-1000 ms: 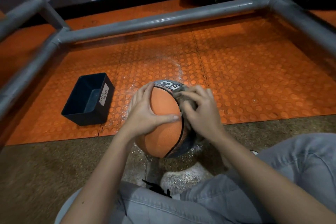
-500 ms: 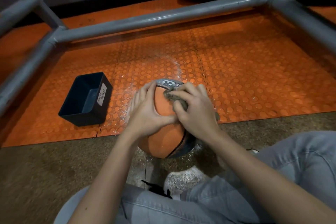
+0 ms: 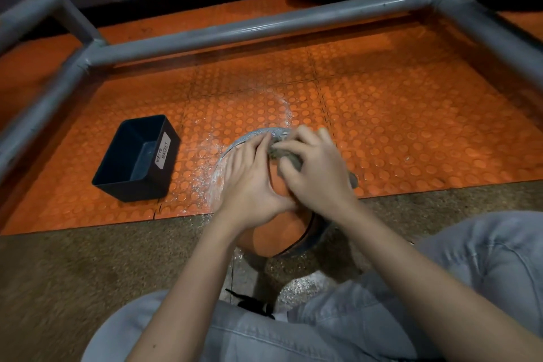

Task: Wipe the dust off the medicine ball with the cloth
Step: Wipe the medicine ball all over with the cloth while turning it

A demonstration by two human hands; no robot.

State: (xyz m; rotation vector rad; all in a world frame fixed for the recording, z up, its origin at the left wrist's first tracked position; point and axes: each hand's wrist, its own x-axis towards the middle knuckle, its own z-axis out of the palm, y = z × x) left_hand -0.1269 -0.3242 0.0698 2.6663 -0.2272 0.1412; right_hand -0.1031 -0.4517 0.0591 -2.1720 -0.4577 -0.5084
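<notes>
The medicine ball (image 3: pixel 273 236) sat on the floor (image 3: pixel 88 273) beneath the fingers of both hands. The left hand (image 3: pixel 249 185) laid fairly straight fingers across it, steadying it. The right hand (image 3: pixel 316 176) curled its fingers round the cloth (image 3: pixel 286 156) at the ball's top. A hard sideways stroke might roll the ball from under them, scattering dust (image 3: pixel 202 182) leftward toward the waste basket (image 3: pixel 164 164).

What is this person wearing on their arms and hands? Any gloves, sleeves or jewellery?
Nothing that shows. The left hand and right hand are bare, with no gloves and no ring visible. The left forearm and right forearm show no sleeve, watch or bracelet. The only clothing in view is light grey-blue jeans.
</notes>
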